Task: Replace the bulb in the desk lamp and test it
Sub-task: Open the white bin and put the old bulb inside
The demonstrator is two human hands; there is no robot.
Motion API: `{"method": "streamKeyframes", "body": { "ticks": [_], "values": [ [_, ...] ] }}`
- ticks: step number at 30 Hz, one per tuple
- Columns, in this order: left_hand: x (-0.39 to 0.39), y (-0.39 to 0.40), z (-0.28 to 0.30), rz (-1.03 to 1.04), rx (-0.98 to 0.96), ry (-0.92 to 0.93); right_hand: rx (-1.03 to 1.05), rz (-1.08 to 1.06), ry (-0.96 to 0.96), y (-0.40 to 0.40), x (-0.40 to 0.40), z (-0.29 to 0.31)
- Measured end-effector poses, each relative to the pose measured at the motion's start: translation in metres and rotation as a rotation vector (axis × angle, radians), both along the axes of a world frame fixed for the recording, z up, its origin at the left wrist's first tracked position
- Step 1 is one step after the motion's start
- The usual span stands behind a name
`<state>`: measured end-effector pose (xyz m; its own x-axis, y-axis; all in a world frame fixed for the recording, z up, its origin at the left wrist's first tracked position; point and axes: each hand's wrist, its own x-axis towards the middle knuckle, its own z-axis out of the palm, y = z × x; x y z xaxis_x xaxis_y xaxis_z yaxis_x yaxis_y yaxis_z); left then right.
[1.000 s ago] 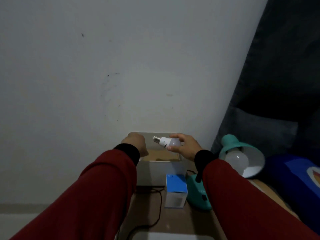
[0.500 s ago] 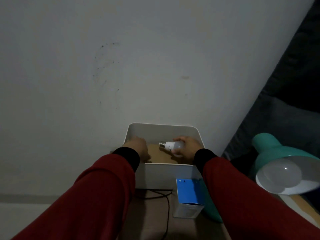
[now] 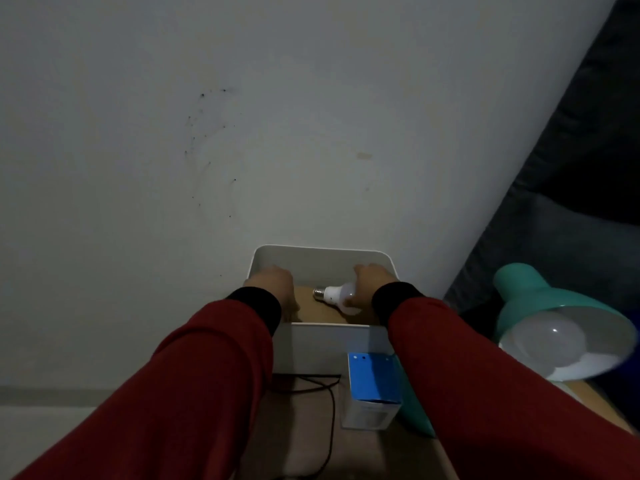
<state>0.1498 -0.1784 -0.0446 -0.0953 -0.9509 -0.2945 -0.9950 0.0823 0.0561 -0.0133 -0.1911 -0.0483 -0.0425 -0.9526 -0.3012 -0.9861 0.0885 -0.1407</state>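
A white bulb [image 3: 337, 296] is laid on its side on the brown floor of the white bin [image 3: 322, 258] that stands against the far wall, its screw base pointing left. It is judged to be the removed bulb, set low in the bin so that it cannot roll off the tabletop [image 3: 298, 441]. The right hand [image 3: 372, 284] is held over the rounded end of the bulb; its grip is hidden behind the wrist, so whether the glass is pinched or already let go cannot be told. The left hand [image 3: 272, 284] is rested on the left rim of the bin, seemingly to steady it; its fingers are turned away, and their spread cannot be told either.

To the right, the teal desk lamp [image 3: 540, 306] is tilted toward the viewer, and another bulb [image 3: 545, 342] is seen seated in its shade, unlit. A blue and white carton [image 3: 374, 389] is stood near the front wall of the bin, beside the lamp's base, and a dark cord [image 3: 325, 396] is trailed across the tabletop.

Compared with half a second ago, the white bulb is found lower, down on the bin's floor rather than held just above it. The right hand is seen further into the bin, and the bin and lamp are framed closer.
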Motion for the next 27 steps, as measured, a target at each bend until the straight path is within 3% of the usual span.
{"method": "streamKeyframes", "body": {
  "ticks": [5,12,16,20,27],
  "values": [
    [0.002,0.019,0.028,0.022,-0.08,-0.006,-0.042,0.055,0.178,0.02,0.002,0.034],
    [0.004,0.07,0.072,0.049,-0.177,0.005,-0.185,0.048,0.188,0.078,-0.003,0.072],
    [0.003,0.113,0.078,0.077,-0.217,0.116,-0.273,-0.02,0.066,0.132,-0.01,0.079],
    [0.0,0.169,0.053,0.12,-0.211,0.352,-0.352,-0.08,-0.11,0.192,-0.024,0.055],
    [-0.001,0.264,-0.041,0.203,-0.126,0.558,-0.19,-0.173,-0.345,0.294,-0.043,-0.024]
  ]
}}
